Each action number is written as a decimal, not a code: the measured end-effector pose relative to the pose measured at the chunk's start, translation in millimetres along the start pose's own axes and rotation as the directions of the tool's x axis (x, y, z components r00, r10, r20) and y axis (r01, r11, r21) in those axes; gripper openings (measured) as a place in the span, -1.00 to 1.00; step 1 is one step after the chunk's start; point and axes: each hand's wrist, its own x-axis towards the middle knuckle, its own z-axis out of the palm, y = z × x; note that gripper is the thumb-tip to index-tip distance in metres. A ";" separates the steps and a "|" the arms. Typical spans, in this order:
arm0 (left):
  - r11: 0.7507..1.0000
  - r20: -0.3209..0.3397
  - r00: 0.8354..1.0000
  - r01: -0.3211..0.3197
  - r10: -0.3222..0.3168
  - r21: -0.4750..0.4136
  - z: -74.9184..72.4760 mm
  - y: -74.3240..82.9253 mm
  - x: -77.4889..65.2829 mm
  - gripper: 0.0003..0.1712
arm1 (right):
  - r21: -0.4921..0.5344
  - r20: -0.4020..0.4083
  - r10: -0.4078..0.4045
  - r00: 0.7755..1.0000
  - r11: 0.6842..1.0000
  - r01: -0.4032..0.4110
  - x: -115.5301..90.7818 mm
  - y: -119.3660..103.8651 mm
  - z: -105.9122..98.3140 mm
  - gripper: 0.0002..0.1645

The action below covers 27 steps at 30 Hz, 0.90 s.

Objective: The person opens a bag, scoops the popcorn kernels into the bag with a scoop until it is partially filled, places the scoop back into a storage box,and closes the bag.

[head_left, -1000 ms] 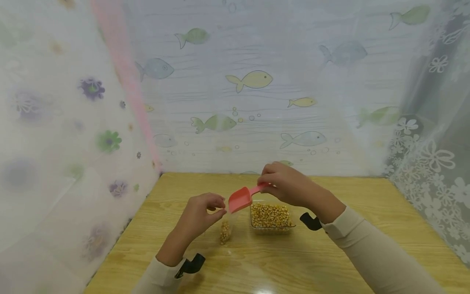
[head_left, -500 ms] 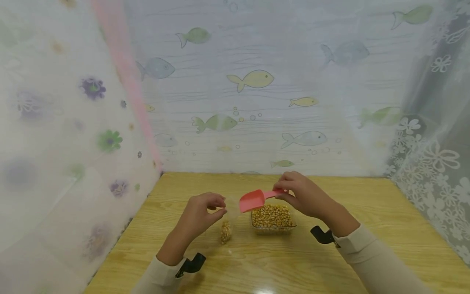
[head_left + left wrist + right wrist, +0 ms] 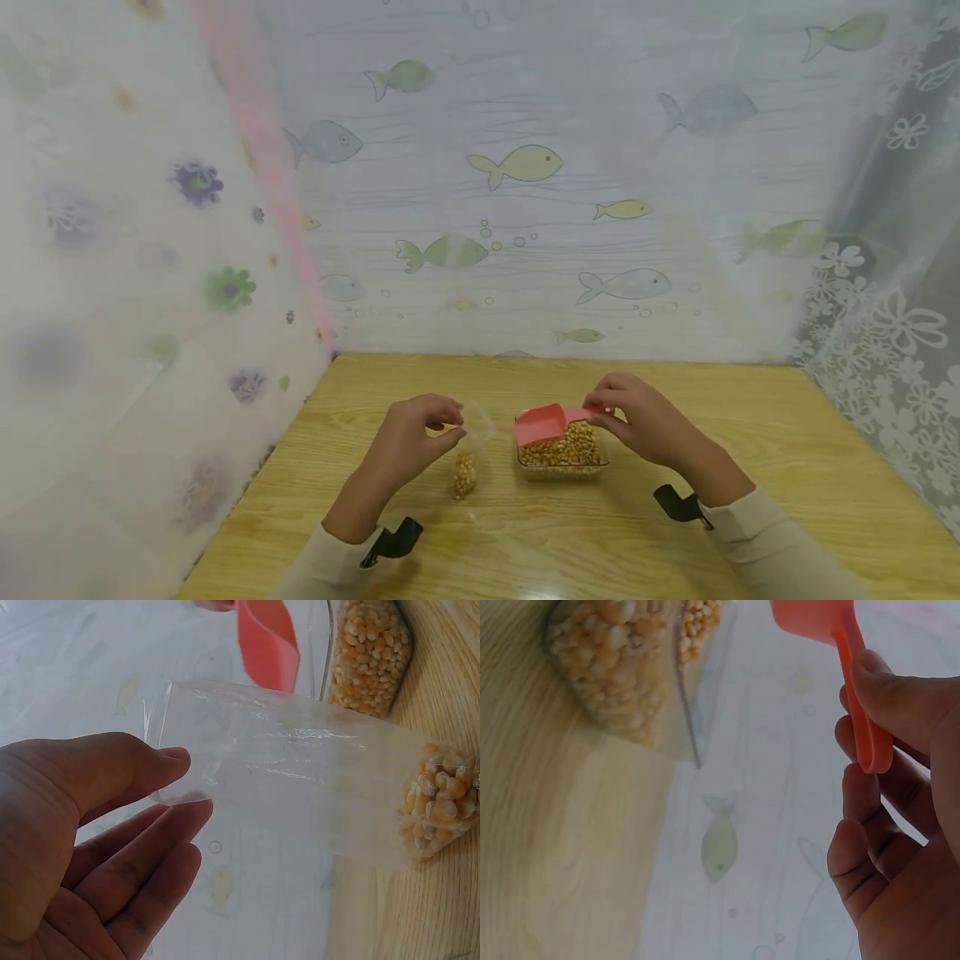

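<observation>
My left hand [image 3: 418, 433] pinches the top edge of a clear plastic bag [image 3: 300, 757] between thumb and forefinger. Corn kernels [image 3: 442, 796] fill the bag's bottom, which stands at the wooden table. In my right hand [image 3: 637, 421] I grip the handle of a pink scoop [image 3: 542, 425], thumb on top, as the right wrist view also shows. The scoop's bowl looks bare inside and overlaps a clear rectangular container [image 3: 564, 472] of yellow corn kernels [image 3: 573, 448] in the head view. The container sits to the right of the bag.
Both sit on a wood-grain table [image 3: 360, 533]. A fish-printed curtain [image 3: 517, 250] hangs behind it, and a flower-printed one [image 3: 150, 333] runs along the left. One small pale kernel [image 3: 472, 517] lies in front of the bag.
My right hand has drawn the scoop away from the bag's mouth, rightward and down, over the container. The left hand has kept its pinch on the bag in nearly the same place.
</observation>
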 end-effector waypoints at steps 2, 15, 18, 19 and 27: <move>1.000 0.005 1.000 0.007 -0.007 0.002 0.2 0.4 0.1 -0.90 | -0.003 0.006 0.016 1.000 1.000 -0.016 -5.3 1.9 0.2 -0.80; 1.000 -0.004 1.000 -0.001 0.001 0.009 -0.8 -1.1 -0.3 -0.86 | -0.022 0.008 0.051 0.999 0.998 -0.050 -30.8 15.7 -4.0 -0.78; 1.000 -0.003 1.000 0.004 -0.004 0.010 -1.4 -0.6 -0.7 -0.86 | -0.032 0.022 0.066 0.998 0.997 -0.066 -34.2 17.8 -7.4 -0.79; 1.000 -0.003 1.000 0.005 -0.005 0.009 -1.6 -0.3 -0.7 -0.86 | -0.037 0.025 0.072 0.997 0.997 -0.071 -35.3 18.4 -8.7 -0.79; 1.000 0.007 1.000 0.000 0.000 0.001 -2.0 -0.8 0.3 -0.87 | -0.055 0.052 0.094 0.994 0.994 -0.091 -43.8 21.5 -21.7 -0.77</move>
